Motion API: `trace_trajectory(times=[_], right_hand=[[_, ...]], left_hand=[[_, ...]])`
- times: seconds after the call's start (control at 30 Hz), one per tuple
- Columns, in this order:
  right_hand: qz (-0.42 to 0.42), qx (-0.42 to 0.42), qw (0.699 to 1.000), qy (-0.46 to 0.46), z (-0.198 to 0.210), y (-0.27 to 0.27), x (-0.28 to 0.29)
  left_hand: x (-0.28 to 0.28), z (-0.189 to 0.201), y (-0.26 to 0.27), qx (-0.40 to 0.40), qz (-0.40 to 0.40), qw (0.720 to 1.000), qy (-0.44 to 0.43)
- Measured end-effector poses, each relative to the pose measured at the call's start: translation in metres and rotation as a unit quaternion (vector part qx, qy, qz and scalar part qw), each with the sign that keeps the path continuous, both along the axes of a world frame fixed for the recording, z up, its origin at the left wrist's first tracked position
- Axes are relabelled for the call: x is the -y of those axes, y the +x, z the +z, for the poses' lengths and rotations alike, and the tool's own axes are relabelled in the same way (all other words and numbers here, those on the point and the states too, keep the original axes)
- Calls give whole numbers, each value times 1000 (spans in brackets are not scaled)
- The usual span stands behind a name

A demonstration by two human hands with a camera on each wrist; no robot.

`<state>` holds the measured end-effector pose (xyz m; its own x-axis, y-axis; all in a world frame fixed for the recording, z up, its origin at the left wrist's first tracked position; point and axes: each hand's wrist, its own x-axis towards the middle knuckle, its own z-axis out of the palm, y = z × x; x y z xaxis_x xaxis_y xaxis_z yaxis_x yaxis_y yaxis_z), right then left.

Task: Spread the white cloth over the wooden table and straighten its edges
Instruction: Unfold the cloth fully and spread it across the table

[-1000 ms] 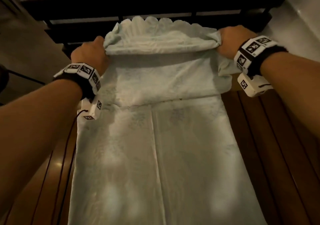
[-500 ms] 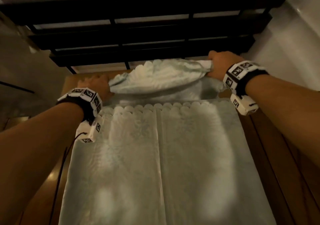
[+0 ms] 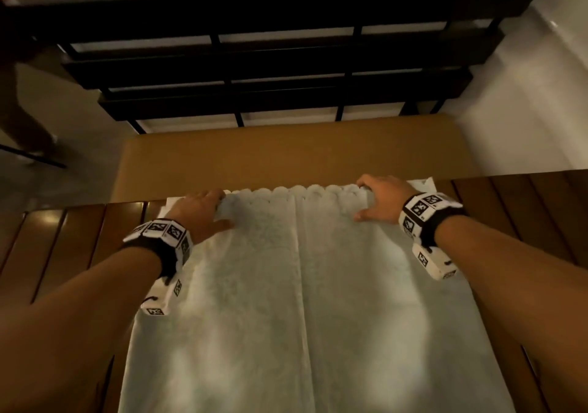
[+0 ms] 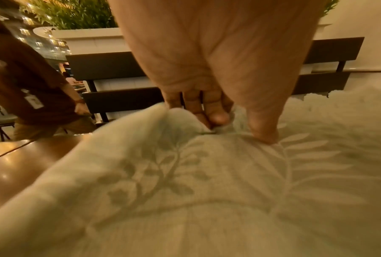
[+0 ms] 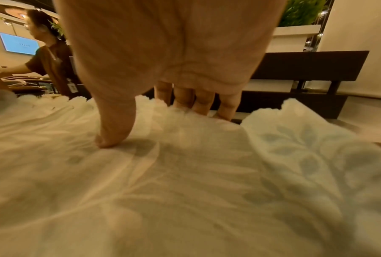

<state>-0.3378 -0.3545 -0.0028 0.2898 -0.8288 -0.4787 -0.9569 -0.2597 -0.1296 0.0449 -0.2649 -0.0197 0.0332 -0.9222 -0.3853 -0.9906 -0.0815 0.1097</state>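
Observation:
The white cloth (image 3: 299,301), with a woven leaf pattern and a centre crease, lies along the wooden table (image 3: 63,241). Its scalloped edge (image 3: 292,190) reaches the table's far edge, and bare wood shows on both sides. My left hand (image 3: 203,209) is at the far left corner. In the left wrist view its curled fingers (image 4: 215,118) pinch a raised fold of the cloth (image 4: 185,173) while the thumb presses down. My right hand (image 3: 378,199) rests at the far right corner. There the thumb (image 5: 110,137) and fairly straight fingers (image 5: 202,104) press the cloth (image 5: 185,182), spread apart.
Beyond the table's far edge is a tan bench seat (image 3: 286,155) with a dark slatted backrest (image 3: 270,62). A person in brown (image 3: 19,110) stands at the far left. A white wall (image 3: 525,110) runs along the right.
Both hands carried the bunched far part of the cloth forward and laid it flat. The scalloped edge now lies at the table's far edge. The right hand's grip has loosened.

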Motion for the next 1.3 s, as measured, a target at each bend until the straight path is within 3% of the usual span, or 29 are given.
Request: trace_trajectory(times=[0.03, 0.17, 0.33, 0.4, 0.47, 0.53, 0.63, 0.73, 0.83, 0.93, 1.07, 1.3], right_hand=[[-1, -17, 1000, 7, 14, 1, -25], [-17, 13, 1000, 18, 7, -3, -31], [-117, 132, 984, 38, 0, -3, -50], [-133, 156, 978, 32, 8, -2, -69], [-115, 132, 984, 37, 25, 3, -117], [-97, 87, 990, 57, 29, 3, -177], [-99, 31, 992, 78, 23, -3, -268], [-158, 51, 980, 112, 14, -16, -363], [-181, 38, 971, 150, 1, -31, -455], [-173, 0, 964, 203, -7, -46, -521], [-132, -49, 941, 307, -6, -47, -562], [-78, -59, 943, 317, -41, -75, -580]], left_hand=[[-24, 10, 1, -6, -3, 1000, 2], [-27, 5, -3, 70, -64, 993, -71], [-34, 16, -10, -82, 2, 993, -84], [-46, 30, -19, -90, -10, 995, -38], [-85, 51, -27, -12, -100, 994, 33], [-135, 54, -36, 3, -101, 989, 108], [-212, 41, -41, -37, -104, 985, 134], [-294, 27, -45, -75, -119, 969, 204], [-370, 28, -59, -104, -146, 940, 290], [-431, 31, -67, -146, -109, 906, 382], [-476, 18, -66, -185, -2, 888, 421], [-508, -5, -98, -221, -36, 891, 395]])
